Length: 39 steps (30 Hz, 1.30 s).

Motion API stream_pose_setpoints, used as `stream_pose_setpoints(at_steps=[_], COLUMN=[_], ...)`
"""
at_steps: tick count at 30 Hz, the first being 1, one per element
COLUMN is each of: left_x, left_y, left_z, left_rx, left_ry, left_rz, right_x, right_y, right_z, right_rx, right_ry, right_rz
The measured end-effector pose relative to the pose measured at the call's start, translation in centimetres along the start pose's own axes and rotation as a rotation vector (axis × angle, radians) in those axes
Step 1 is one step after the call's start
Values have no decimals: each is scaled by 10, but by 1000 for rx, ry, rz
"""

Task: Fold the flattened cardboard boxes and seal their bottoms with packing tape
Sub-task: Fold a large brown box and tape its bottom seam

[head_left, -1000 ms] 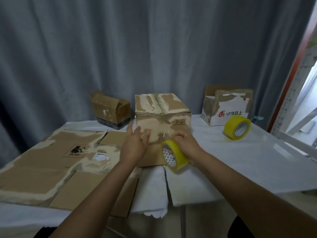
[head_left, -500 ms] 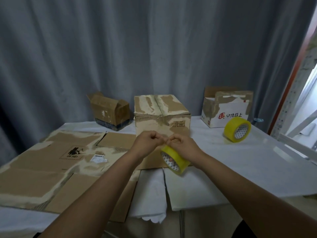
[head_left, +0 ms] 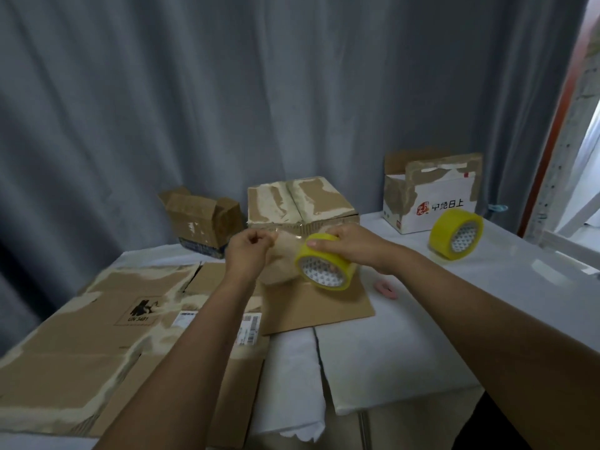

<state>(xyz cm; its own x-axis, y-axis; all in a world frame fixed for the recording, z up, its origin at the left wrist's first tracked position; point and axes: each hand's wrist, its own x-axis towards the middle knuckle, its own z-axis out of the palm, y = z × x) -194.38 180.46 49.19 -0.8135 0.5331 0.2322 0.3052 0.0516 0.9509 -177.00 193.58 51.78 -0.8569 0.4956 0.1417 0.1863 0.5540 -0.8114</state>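
Beside a flattened carton (head_left: pixel 107 323) marked "UN 3481", right hand (head_left: pixel 354 248) grips yellow tape roll (head_left: pixel 324 266); left hand (head_left: pixel 248 253) seemingly pinches its end.

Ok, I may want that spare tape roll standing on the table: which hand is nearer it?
Right. The right hand holds another roll, inward of the spare tape roll; the left hand is farther beyond.

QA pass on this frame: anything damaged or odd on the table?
Yes. The cardboard is badly scuffed: the folded box and flattened cardboard show pale patches where the surface layer is torn off. The white box has ragged top edges. A small pink item lies loose on the tablecloth.
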Motion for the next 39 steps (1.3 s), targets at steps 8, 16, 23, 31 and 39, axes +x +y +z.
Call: stream_pose_setpoints(at_steps=[8,16,23,31,39], left_x=[23,28,36,53,55], left_y=[-21,-12,-22,-24,-30], left_z=[-54,-16,-11,-14,-4], left_rx=[-77,-323,-316,-282,-344], left_ry=[236,231,338,288,263], left_rz=[-108,-78,-177,-120,-165], right_x=[-14,1,25,33,48], right_y=[39,34,33,45,53], right_z=[-46,-66,-65,-84,-82], right_rx=[-49,-227,-435,-712,-849], right_ry=[153,553,533,533,550], right_rz=[97,-18,-66,-109,-27])
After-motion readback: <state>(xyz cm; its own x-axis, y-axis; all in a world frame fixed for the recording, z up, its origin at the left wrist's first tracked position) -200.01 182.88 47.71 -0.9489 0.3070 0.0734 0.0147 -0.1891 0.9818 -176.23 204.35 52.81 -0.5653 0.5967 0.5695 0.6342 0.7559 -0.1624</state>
